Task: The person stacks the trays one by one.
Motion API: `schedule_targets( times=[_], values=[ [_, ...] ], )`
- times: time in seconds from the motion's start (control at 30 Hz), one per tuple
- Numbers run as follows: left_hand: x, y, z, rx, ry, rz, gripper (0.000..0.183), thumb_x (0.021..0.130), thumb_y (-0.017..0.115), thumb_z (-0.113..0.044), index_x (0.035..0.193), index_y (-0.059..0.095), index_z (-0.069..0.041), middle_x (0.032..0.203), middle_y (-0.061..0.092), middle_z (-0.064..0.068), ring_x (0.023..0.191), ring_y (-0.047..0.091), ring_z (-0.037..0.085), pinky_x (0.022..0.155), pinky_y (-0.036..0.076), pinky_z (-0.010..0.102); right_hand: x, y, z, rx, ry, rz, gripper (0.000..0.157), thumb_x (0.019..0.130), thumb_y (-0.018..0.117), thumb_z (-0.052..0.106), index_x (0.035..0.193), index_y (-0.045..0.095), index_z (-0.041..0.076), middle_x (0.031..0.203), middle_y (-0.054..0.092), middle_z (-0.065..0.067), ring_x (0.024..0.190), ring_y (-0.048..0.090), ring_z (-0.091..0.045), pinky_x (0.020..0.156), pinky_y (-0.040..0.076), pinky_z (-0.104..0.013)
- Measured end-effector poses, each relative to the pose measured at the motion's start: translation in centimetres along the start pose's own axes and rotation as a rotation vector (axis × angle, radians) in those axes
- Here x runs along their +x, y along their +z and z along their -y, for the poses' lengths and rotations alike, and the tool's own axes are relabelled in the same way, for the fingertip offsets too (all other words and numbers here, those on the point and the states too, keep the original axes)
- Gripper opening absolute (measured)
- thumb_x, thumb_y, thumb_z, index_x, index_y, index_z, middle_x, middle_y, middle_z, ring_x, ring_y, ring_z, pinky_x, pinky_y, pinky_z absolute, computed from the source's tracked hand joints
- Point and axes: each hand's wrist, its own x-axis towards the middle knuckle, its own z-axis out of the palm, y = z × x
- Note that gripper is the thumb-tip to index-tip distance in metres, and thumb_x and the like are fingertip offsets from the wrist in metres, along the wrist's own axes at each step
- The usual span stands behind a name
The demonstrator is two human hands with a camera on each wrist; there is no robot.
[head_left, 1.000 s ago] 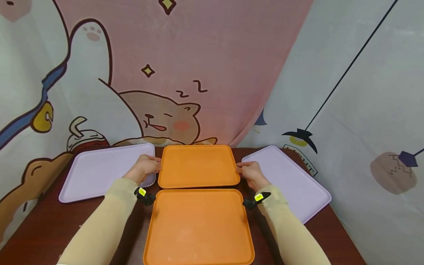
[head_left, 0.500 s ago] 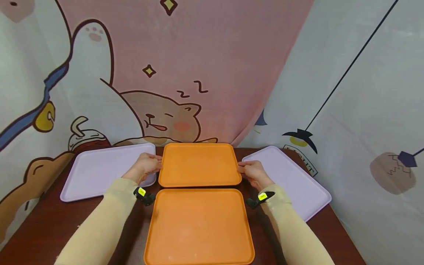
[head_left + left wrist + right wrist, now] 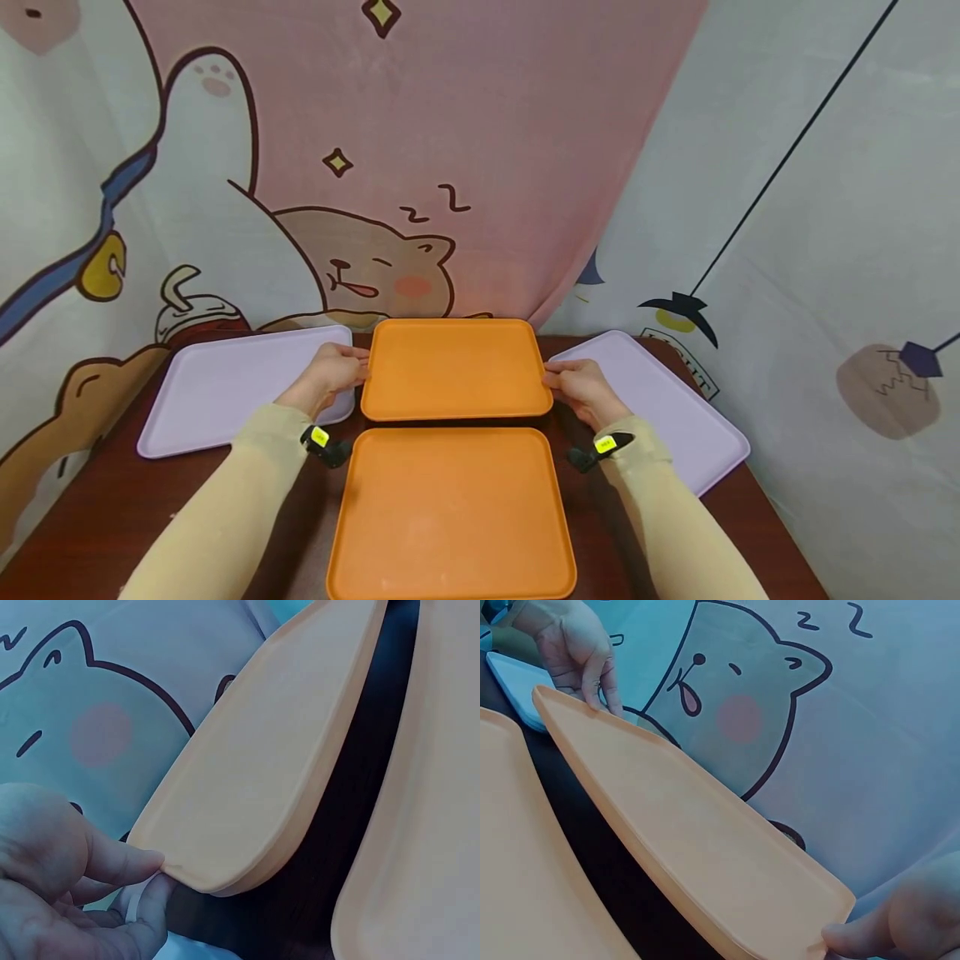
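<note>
Both hands hold the far orange tray (image 3: 457,368) by its short ends. At its left end my left hand (image 3: 330,377) pinches the rim, thumb on top and fingers beneath, as the left wrist view shows. My right hand (image 3: 585,390) pinches the opposite rim, its thumb (image 3: 847,941) lying on the edge in the right wrist view. Dark table shows between this tray and a second orange tray (image 3: 452,512), which lies flat nearer the body. No object lies on either orange tray.
A pale lilac tray (image 3: 232,392) lies left of the orange trays, partly behind the left hand. Another lilac tray (image 3: 660,408) sits angled at the right. Behind the dark brown table (image 3: 97,517) hangs a printed cloth (image 3: 480,125).
The held orange tray has risen slightly and moved a little to the right, widening the gap from the near tray. Both hands have moved with it; the other trays stay put.
</note>
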Motion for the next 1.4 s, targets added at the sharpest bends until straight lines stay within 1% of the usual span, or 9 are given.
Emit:
schedule_targets(
  times=[0.13, 0.27, 0.37, 0.47, 0.57, 0.77, 0.97, 1.13, 1.4],
  values=[
    [-0.1, -0.1, -0.1, -0.008, 0.022, 0.006, 0.043, 0.101, 0.056, 0.007, 0.142, 0.051, 0.018, 0.139, 0.058, 0.032, 0.120, 0.063, 0.033, 0.108, 0.051, 0.048, -0.1, -0.2, 0.3, -0.007, 0.002, 0.025, 0.041, 0.101, 0.057, -0.013, 0.139, 0.049, -0.025, 0.106, 0.068, -0.019, 0.085, 0.069, -0.016, 0.082, 0.063, -0.033],
    [-0.5, -0.3, -0.5, -0.003, 0.018, 0.001, 0.043, 0.101, 0.056, 0.007, 0.143, 0.052, 0.017, 0.138, 0.058, 0.030, 0.120, 0.062, 0.031, 0.108, 0.051, 0.046, -0.3, -0.3, 0.6, -0.013, 0.004, 0.030, 0.041, 0.101, 0.057, -0.013, 0.139, 0.050, -0.024, 0.103, 0.068, -0.017, 0.084, 0.069, -0.017, 0.085, 0.063, -0.036],
    [-0.8, -0.5, -0.7, 0.006, 0.021, 0.000, 0.044, 0.101, 0.056, 0.006, 0.143, 0.052, 0.016, 0.137, 0.059, 0.029, 0.115, 0.063, 0.029, 0.105, 0.054, 0.042, -0.6, -0.3, 0.8, -0.010, 0.009, 0.037, 0.042, 0.101, 0.058, -0.013, 0.140, 0.049, -0.024, 0.103, 0.068, -0.016, 0.085, 0.070, -0.017, 0.085, 0.063, -0.035],
    [-1.1, -0.8, -0.8, 0.017, 0.034, 0.002, 0.044, 0.101, 0.057, 0.005, 0.144, 0.053, 0.016, 0.136, 0.061, 0.028, 0.109, 0.064, 0.025, 0.098, 0.057, 0.037, -0.9, -0.4, 0.9, -0.007, 0.016, 0.046, 0.043, 0.101, 0.059, -0.012, 0.141, 0.049, -0.023, 0.106, 0.069, -0.016, 0.087, 0.070, -0.017, 0.085, 0.063, -0.034],
    [-1.5, -1.0, -0.9, 0.009, 0.046, 0.014, 0.045, 0.102, 0.057, 0.006, 0.145, 0.051, 0.016, 0.136, 0.061, 0.029, 0.107, 0.065, 0.023, 0.095, 0.058, 0.034, -1.3, -0.4, 1.1, -0.001, 0.020, 0.051, 0.043, 0.101, 0.059, -0.011, 0.142, 0.049, -0.022, 0.108, 0.069, -0.016, 0.089, 0.070, -0.017, 0.085, 0.063, -0.032],
    [-2.3, -1.2, -1.2, -0.029, 0.068, 0.049, 0.047, 0.101, 0.057, 0.008, 0.145, 0.047, 0.019, 0.137, 0.060, 0.033, 0.108, 0.067, 0.023, 0.097, 0.058, 0.036, -2.3, -0.9, 1.6, -0.011, 0.013, 0.083, 0.043, 0.102, 0.060, -0.009, 0.142, 0.050, -0.021, 0.106, 0.071, -0.013, 0.090, 0.071, -0.016, 0.085, 0.062, -0.031],
    [-3.0, -1.5, -1.6, -0.049, 0.070, 0.070, 0.046, 0.102, 0.058, 0.008, 0.146, 0.047, 0.018, 0.138, 0.061, 0.031, 0.107, 0.068, 0.020, 0.098, 0.058, 0.035, -2.8, -1.4, 2.0, 0.007, 0.000, 0.123, 0.044, 0.102, 0.060, -0.010, 0.142, 0.049, -0.022, 0.106, 0.072, -0.010, 0.091, 0.072, -0.016, 0.085, 0.062, -0.030],
    [-3.3, -1.4, -1.9, -0.077, 0.087, 0.092, 0.047, 0.102, 0.057, 0.009, 0.146, 0.046, 0.019, 0.139, 0.060, 0.032, 0.109, 0.068, 0.018, 0.099, 0.057, 0.034, -3.4, -1.9, 2.4, -0.001, 0.013, 0.127, 0.045, 0.101, 0.061, -0.010, 0.143, 0.049, -0.021, 0.108, 0.073, -0.010, 0.092, 0.072, -0.016, 0.086, 0.062, -0.031],
    [-4.6, -1.7, -2.3, -0.076, 0.091, 0.110, 0.049, 0.101, 0.059, 0.008, 0.147, 0.045, 0.019, 0.140, 0.059, 0.033, 0.110, 0.068, 0.020, 0.099, 0.057, 0.036, -4.0, -2.4, 2.2, 0.036, -0.010, 0.193, 0.046, 0.101, 0.059, -0.014, 0.142, 0.044, -0.025, 0.105, 0.074, -0.008, 0.092, 0.073, -0.016, 0.086, 0.062, -0.031]
  ],
)
